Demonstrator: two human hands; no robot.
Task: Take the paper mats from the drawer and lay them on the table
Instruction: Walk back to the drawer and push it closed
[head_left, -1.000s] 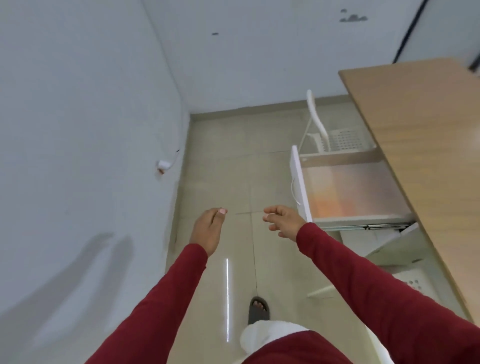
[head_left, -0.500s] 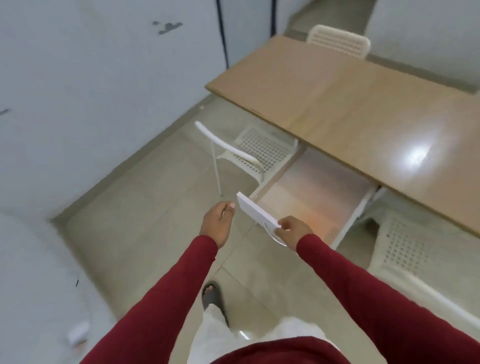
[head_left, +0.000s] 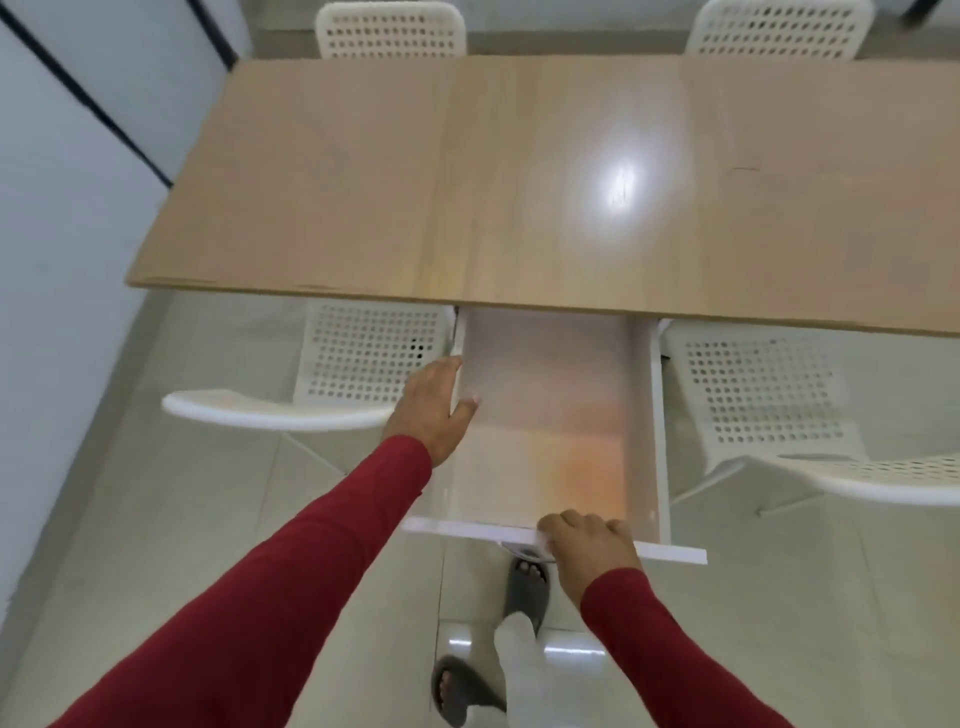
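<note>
The white drawer (head_left: 550, 415) stands pulled out from under the near edge of the wooden table (head_left: 519, 182), its pale floor showing a faint orange sheen; whether paper mats lie inside cannot be told from this blurred view. The right hand (head_left: 589, 540) is curled closed over the drawer's near front panel, above the handle. The left hand (head_left: 434, 408) rests on the drawer's left wall, fingers spread loosely and holding nothing. White perforated chairs (head_left: 374, 358) stand left and right of the drawer, two more at the table's far side. Grey sandals (head_left: 527, 590) stand on the tiled floor below.
</note>
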